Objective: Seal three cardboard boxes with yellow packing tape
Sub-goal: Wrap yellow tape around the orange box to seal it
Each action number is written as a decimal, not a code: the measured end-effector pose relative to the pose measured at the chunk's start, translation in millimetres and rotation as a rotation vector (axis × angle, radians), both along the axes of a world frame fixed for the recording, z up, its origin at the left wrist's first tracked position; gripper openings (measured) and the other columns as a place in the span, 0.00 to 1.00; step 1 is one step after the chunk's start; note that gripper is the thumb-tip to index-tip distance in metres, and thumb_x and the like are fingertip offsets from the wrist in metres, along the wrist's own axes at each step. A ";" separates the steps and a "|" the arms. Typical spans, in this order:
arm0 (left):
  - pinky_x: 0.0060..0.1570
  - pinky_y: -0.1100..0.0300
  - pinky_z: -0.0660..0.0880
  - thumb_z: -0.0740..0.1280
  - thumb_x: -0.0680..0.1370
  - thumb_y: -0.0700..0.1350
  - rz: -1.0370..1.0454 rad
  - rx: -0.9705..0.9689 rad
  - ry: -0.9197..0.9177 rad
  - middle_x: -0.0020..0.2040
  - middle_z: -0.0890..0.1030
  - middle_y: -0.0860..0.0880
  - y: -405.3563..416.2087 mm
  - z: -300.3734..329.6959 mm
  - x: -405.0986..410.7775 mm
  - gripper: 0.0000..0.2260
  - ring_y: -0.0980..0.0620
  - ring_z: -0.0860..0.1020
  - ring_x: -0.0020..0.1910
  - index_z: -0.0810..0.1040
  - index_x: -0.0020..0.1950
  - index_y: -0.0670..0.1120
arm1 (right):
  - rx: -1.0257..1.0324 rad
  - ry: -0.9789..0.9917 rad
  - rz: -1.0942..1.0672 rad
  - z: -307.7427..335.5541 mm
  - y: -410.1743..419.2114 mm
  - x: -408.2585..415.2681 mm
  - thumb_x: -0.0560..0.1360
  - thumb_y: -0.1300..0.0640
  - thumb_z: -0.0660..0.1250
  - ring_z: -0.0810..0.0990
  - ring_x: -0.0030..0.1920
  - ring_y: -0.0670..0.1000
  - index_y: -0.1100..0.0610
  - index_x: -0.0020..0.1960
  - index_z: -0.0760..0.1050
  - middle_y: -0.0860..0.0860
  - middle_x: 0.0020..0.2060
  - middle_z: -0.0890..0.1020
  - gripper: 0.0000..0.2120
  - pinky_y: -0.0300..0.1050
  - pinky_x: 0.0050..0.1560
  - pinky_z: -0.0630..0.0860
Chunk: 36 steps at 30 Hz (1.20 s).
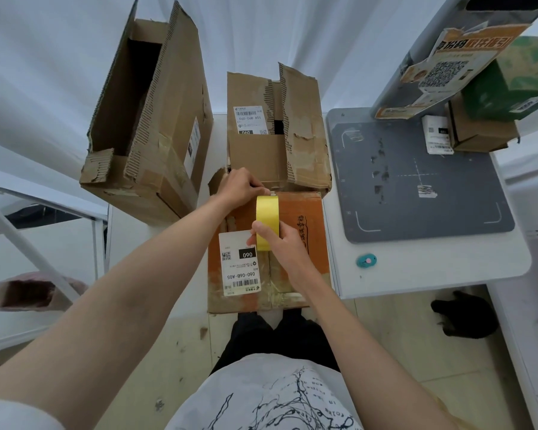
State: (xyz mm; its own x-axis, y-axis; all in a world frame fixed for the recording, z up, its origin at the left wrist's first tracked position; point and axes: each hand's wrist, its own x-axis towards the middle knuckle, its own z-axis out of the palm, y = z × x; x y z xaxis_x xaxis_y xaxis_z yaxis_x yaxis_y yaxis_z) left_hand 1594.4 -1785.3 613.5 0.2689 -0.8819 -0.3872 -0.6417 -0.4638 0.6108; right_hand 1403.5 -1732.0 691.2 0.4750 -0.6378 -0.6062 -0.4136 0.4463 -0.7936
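An orange-brown cardboard box (305, 243) with a white shipping label lies closed on the table edge in front of me. My right hand (280, 243) grips a roll of yellow packing tape (267, 218) standing on its top seam. My left hand (246, 186) pinches the tape's free end at the box's far edge. A medium brown box (298, 141) with torn flaps sits just behind. A tall open brown box (168, 119) stands at the left.
A grey cutting mat (416, 181) covers the white table (432, 268) on the right, with a small teal cutter (366, 261) near its front. Stacked parcels (485, 128) and a green box (516, 85) sit at the back right. A pink bag (28, 293) lies low left.
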 end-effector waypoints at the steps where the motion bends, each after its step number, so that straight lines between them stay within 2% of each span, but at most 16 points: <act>1: 0.58 0.48 0.75 0.75 0.75 0.55 0.008 -0.003 0.002 0.50 0.87 0.47 0.5 0.5 -0.7 0.12 0.47 0.82 0.51 0.88 0.52 0.48 | 0.006 0.002 0.006 1.7 0.7 -0.8 0.80 0.49 0.67 0.83 0.49 0.42 0.57 0.54 0.81 0.49 0.45 0.87 0.12 0.41 0.50 0.72; 3: 0.58 0.49 0.75 0.75 0.75 0.55 0.029 -0.005 0.006 0.50 0.87 0.46 1.4 1.9 -1.4 0.13 0.47 0.82 0.52 0.88 0.53 0.48 | 0.018 0.004 0.008 3.2 6.4 -5.4 0.79 0.53 0.67 0.83 0.53 0.47 0.55 0.52 0.81 0.50 0.46 0.87 0.08 0.46 0.54 0.75; 5: 0.59 0.49 0.75 0.75 0.74 0.55 0.041 -0.002 0.017 0.51 0.87 0.46 1.9 2.1 -2.1 0.14 0.47 0.82 0.52 0.88 0.53 0.47 | 0.037 0.016 -0.007 5.3 18.4 -14.8 0.78 0.52 0.67 0.84 0.54 0.50 0.54 0.49 0.82 0.49 0.46 0.87 0.08 0.52 0.58 0.77; 9: 0.60 0.51 0.75 0.75 0.75 0.55 0.067 0.001 0.021 0.52 0.87 0.46 3.4 4.8 -5.8 0.15 0.47 0.81 0.54 0.87 0.54 0.46 | 0.100 0.038 -0.115 13.0 45.1 -31.9 0.82 0.48 0.64 0.87 0.46 0.51 0.57 0.48 0.81 0.53 0.40 0.87 0.14 0.52 0.56 0.80; 12: 0.59 0.52 0.74 0.75 0.75 0.55 0.068 0.007 0.009 0.52 0.87 0.47 5.0 7.2 -6.7 0.14 0.48 0.81 0.54 0.87 0.54 0.47 | 0.133 0.056 -0.168 14.4 55.8 -31.6 0.83 0.45 0.62 0.87 0.46 0.52 0.59 0.50 0.80 0.56 0.39 0.87 0.18 0.53 0.57 0.80; 14: 0.57 0.54 0.74 0.74 0.76 0.55 0.060 -0.003 -0.011 0.53 0.86 0.47 6.8 9.4 -8.7 0.14 0.48 0.81 0.54 0.87 0.55 0.48 | 0.120 0.066 -0.154 15.1 58.6 -26.7 0.83 0.44 0.62 0.87 0.46 0.52 0.57 0.49 0.80 0.55 0.38 0.87 0.18 0.52 0.56 0.80; 18: 0.58 0.51 0.76 0.72 0.78 0.53 -0.006 -0.125 -0.079 0.54 0.85 0.49 19.2 15.1 -13.4 0.11 0.49 0.80 0.55 0.86 0.57 0.49 | 0.099 0.077 -0.173 18.6 63.4 -22.4 0.83 0.43 0.62 0.86 0.44 0.51 0.53 0.46 0.80 0.53 0.35 0.86 0.16 0.42 0.44 0.75; 20: 0.58 0.49 0.76 0.70 0.80 0.49 -0.079 -0.252 -0.145 0.54 0.83 0.50 29.5 20.4 -14.4 0.10 0.50 0.77 0.56 0.85 0.58 0.48 | 0.106 0.078 -0.195 18.7 64.7 -23.8 0.82 0.43 0.63 0.87 0.44 0.51 0.55 0.48 0.80 0.54 0.36 0.86 0.16 0.40 0.43 0.75; 23: 0.62 0.51 0.76 0.63 0.83 0.40 -0.352 -0.346 -0.270 0.63 0.81 0.48 44.5 25.9 -13.5 0.14 0.49 0.77 0.63 0.81 0.67 0.47 | 0.102 0.095 -0.214 20.2 62.7 -26.3 0.82 0.43 0.63 0.87 0.43 0.51 0.59 0.50 0.81 0.55 0.36 0.87 0.20 0.39 0.41 0.76; 26: 0.63 0.51 0.75 0.58 0.81 0.34 -0.581 -0.319 -0.351 0.74 0.74 0.49 56.7 23.5 -9.7 0.24 0.48 0.73 0.72 0.72 0.76 0.49 | 0.102 0.123 -0.197 21.1 61.9 -28.4 0.82 0.42 0.63 0.87 0.41 0.48 0.63 0.49 0.82 0.54 0.36 0.87 0.24 0.40 0.43 0.76; 30: 0.57 0.57 0.78 0.60 0.80 0.34 -0.729 -0.248 -0.408 0.81 0.60 0.54 67.8 18.7 -5.5 0.31 0.51 0.68 0.76 0.60 0.82 0.52 | 0.103 0.125 -0.184 21.6 63.2 -30.4 0.81 0.41 0.64 0.86 0.37 0.48 0.62 0.48 0.83 0.54 0.36 0.87 0.24 0.46 0.49 0.81; 31: 0.61 0.58 0.75 0.61 0.81 0.36 -0.762 -0.238 -0.417 0.82 0.57 0.54 69.4 17.2 -4.3 0.32 0.52 0.64 0.78 0.57 0.83 0.52 | 0.108 0.125 -0.181 22.0 63.2 -30.5 0.81 0.41 0.64 0.86 0.37 0.48 0.61 0.48 0.83 0.54 0.36 0.87 0.23 0.46 0.49 0.81; 33: 0.76 0.59 0.58 0.59 0.83 0.42 -0.834 -0.202 -0.447 0.83 0.51 0.52 71.8 14.6 -3.8 0.31 0.53 0.52 0.82 0.50 0.84 0.49 | 0.128 0.118 -0.184 22.5 61.5 -30.7 0.81 0.42 0.65 0.86 0.37 0.49 0.60 0.48 0.82 0.54 0.36 0.87 0.21 0.46 0.48 0.82; 34: 0.80 0.57 0.50 0.56 0.84 0.45 -0.864 -0.181 -0.473 0.83 0.48 0.50 72.8 12.5 -3.6 0.30 0.53 0.47 0.82 0.47 0.84 0.48 | 0.143 0.109 -0.190 22.5 60.3 -30.7 0.81 0.42 0.65 0.87 0.38 0.50 0.60 0.49 0.82 0.54 0.37 0.87 0.21 0.45 0.47 0.82; 36: 0.81 0.54 0.42 0.52 0.85 0.51 -0.890 -0.123 -0.526 0.83 0.41 0.49 75.8 10.0 -4.6 0.30 0.53 0.40 0.82 0.40 0.83 0.48 | 0.172 0.087 -0.202 22.4 57.8 -30.7 0.81 0.42 0.66 0.87 0.39 0.52 0.60 0.51 0.82 0.55 0.37 0.87 0.20 0.45 0.43 0.82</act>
